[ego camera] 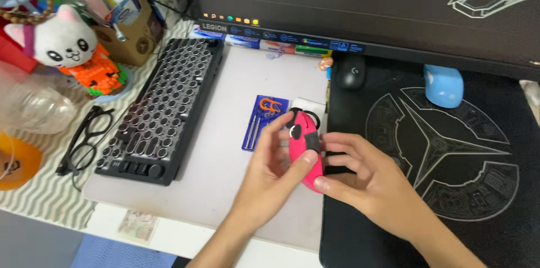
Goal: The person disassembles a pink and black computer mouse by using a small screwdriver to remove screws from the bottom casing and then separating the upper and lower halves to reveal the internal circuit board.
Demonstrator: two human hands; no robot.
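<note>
Cluttered desk, both left hand (270, 167) and right hand (365, 175) gripping pink mouse (306, 150), long axis pointing away

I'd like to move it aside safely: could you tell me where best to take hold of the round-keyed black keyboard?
Probably take the round-keyed black keyboard by its two long side edges near the middle, coming from above. It lies flat and slanted on the pale desk mat, with bare mat along its right edge and black glasses close on its left.

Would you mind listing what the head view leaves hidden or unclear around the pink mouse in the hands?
- Pink mouse: its far side is covered by the right hand, its near side by the left hand.
- Blue tool card: lower corner behind the left hand; tools too small to identify.
- White item behind the mouse: mostly hidden.
</note>
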